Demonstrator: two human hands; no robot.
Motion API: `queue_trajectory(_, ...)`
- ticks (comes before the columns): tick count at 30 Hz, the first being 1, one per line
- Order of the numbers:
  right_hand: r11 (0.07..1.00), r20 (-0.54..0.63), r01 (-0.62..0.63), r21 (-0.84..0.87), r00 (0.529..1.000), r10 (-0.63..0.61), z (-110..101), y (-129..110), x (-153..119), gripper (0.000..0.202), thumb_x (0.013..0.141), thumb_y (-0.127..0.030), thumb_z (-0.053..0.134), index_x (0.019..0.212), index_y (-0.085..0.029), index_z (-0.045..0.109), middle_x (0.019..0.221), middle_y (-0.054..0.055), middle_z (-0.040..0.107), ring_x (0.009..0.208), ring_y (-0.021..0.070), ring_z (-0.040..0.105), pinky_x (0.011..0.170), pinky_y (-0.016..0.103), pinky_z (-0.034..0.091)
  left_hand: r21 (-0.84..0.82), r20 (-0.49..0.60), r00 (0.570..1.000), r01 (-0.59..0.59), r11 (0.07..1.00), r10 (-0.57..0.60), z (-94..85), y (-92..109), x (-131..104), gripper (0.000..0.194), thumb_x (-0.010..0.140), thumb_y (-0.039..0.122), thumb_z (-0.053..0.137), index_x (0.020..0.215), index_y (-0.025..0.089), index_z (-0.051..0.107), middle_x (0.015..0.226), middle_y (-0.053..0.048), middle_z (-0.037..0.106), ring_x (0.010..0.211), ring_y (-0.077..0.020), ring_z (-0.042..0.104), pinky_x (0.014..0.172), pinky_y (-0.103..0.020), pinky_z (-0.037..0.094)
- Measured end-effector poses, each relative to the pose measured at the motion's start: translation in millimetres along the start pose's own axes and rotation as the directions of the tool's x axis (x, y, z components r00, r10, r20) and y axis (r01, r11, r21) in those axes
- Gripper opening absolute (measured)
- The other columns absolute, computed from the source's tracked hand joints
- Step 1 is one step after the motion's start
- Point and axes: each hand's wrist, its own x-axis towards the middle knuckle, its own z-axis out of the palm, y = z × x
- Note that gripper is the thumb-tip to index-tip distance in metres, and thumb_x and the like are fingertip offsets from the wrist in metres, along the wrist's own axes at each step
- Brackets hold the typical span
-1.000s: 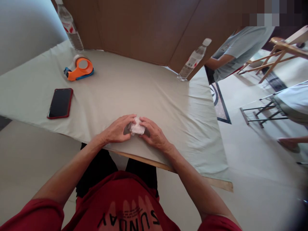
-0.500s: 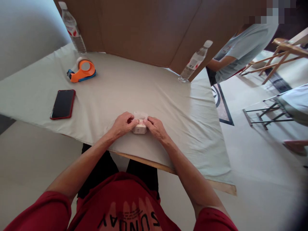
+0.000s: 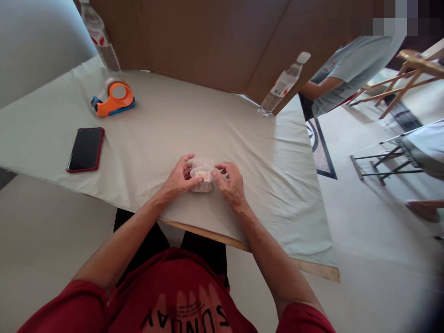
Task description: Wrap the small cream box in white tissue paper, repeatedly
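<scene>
A small clear plastic bag [image 3: 203,163] stands near the table's front edge with a pale, printed block-shaped item [image 3: 206,175] inside it. Its upper part is loose and spread wide. My left hand [image 3: 180,177] is round the bag's left side, thumb across the front and fingers partly hidden at the back. On the right side, my right hand [image 3: 230,183] has thumb and forefinger tips close together at the bag's edge, the other fingers curled. What the item is, I cannot make out.
On the cloth-covered table [image 3: 166,120] lie a phone [image 3: 86,149] and an orange tape dispenser [image 3: 114,101]. Two water bottles [image 3: 100,41] [image 3: 282,85] stand by a cardboard screen [image 3: 201,41]. Beyond it sits a person [image 3: 354,69]; a folding stool [image 3: 388,164] stands right.
Both hands have loosened from a tight pinch over the bag and moved slightly apart. The bag's upper part now stands wider and looser. The view has shifted a little.
</scene>
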Motion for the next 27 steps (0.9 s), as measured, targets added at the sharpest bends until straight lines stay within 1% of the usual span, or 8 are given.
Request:
queue_trajectory(3, 1.0, 0.117, -0.016, -0.005, 0.993, 0.017, 1.6, -0.8, 0.0, 0.028, 0.091, -0.046, 0.057, 0.1, -0.023, 0.069, 0.097, 0.008, 0.069, 0.082, 0.0205, 0.059, 0.084, 0.036, 0.05, -0.019, 0.003, 0.998, 0.066, 0.998, -0.066, -0.1, -3.5, -2.0, 0.07, 0.072, 0.045, 0.077, 0.127, 0.019, 0.044, 0.115, -0.013, 0.068, 0.094, -0.0218, 0.072, 0.078, -0.033, 0.059)
queue_trajectory(6, 0.997, 0.161, -0.054, 0.05, 0.986, 0.045, 4.9, 0.1, 0.7, 0.032, 0.093, -0.046, 0.053, 0.1, -0.021, 0.072, 0.097, 0.008, 0.071, 0.085, 0.0205, 0.062, 0.084, 0.034, 0.049, -0.057, 0.007, 0.991, 0.131, 0.99, -0.131, -0.3, -3.6, -3.1, 0.062, 0.068, 0.044, 0.08, 0.115, 0.018, 0.05, 0.103, -0.009, 0.071, 0.091, -0.0224, 0.072, 0.077, -0.034, 0.059)
queue_trajectory(9, 0.976, 0.188, -0.13, 0.173, 0.977, 0.097, 6.5, 0.8, 2.4, 0.035, 0.093, -0.046, 0.051, 0.097, -0.019, 0.074, 0.097, 0.007, 0.074, 0.089, 0.0206, 0.064, 0.084, 0.032, 0.049, -0.076, -0.013, 0.992, 0.127, 0.989, -0.129, -0.5, -1.8, -3.0, 0.057, 0.065, 0.044, 0.082, 0.106, 0.016, 0.055, 0.105, -0.01, 0.071, 0.095, -0.0237, 0.071, 0.081, -0.036, 0.057)
queue_trajectory(13, 0.936, 0.24, -0.271, 0.225, 0.946, 0.217, 5.3, -1.1, 7.2, 0.037, 0.09, -0.048, 0.054, 0.09, -0.017, 0.075, 0.077, 0.004, 0.069, 0.072, 0.0171, 0.059, 0.068, 0.028, 0.047, -0.082, 0.012, 0.995, 0.105, 0.991, -0.104, -1.8, -1.7, -1.6, 0.048, 0.064, 0.04, 0.084, 0.098, 0.016, 0.059, 0.114, -0.011, 0.068, 0.09, -0.0201, 0.068, 0.078, -0.032, 0.055)
queue_trajectory(15, 0.931, 0.289, -0.297, 0.212, 0.929, 0.231, 4.6, -3.2, 10.1, 0.037, 0.09, -0.047, 0.053, 0.087, -0.016, 0.074, 0.071, 0.002, 0.064, 0.065, 0.0155, 0.054, 0.063, 0.027, 0.043, -0.09, 0.034, 0.997, 0.074, 0.993, -0.071, -3.0, -2.8, -1.2, 0.044, 0.064, 0.036, 0.084, 0.095, 0.016, 0.06, 0.118, -0.011, 0.067, 0.09, -0.0181, 0.067, 0.077, -0.03, 0.053)
queue_trajectory(21, 0.975, 0.44, -0.184, 0.125, 0.891, 0.112, 2.6, -9.2, 19.7, 0.036, 0.091, -0.045, 0.048, 0.078, -0.018, 0.067, 0.073, 0.002, 0.061, 0.071, 0.0151, 0.052, 0.066, 0.026, 0.039, -0.075, 0.092, 0.992, 0.094, 0.993, -0.087, -7.0, -4.3, -1.5, 0.044, 0.065, 0.035, 0.084, 0.098, 0.016, 0.061, 0.102, -0.006, 0.069, 0.086, -0.0168, 0.066, 0.076, -0.028, 0.052)
queue_trajectory(24, 0.977, 0.511, -0.178, 0.114, 0.854, 0.096, -0.2, -9.9, 25.5, 0.038, 0.092, -0.046, 0.046, 0.068, -0.019, 0.057, 0.065, 0.0, 0.053, 0.065, 0.0133, 0.046, 0.062, 0.026, 0.035, -0.093, 0.092, 0.987, 0.137, 0.986, -0.129, -8.7, -2.9, -0.8, 0.055, 0.064, 0.036, 0.086, 0.108, 0.016, 0.061, 0.1, -0.007, 0.071, 0.089, -0.0193, 0.068, 0.078, -0.03, 0.054)
queue_trajectory(27, 0.975, 0.555, -0.181, 0.125, 0.827, 0.082, -1.5, -9.9, 29.6, 0.039, 0.091, -0.046, 0.045, 0.062, -0.02, 0.049, 0.061, -0.002, 0.047, 0.061, 0.012, 0.042, 0.059, 0.026, 0.033, -0.105, 0.109, 0.979, 0.186, 0.977, -0.174, -10.4, 0.5, 0.4, 0.066, 0.064, 0.036, 0.087, 0.12, 0.015, 0.06, 0.107, -0.009, 0.072, 0.097, -0.0223, 0.07, 0.083, -0.033, 0.055)
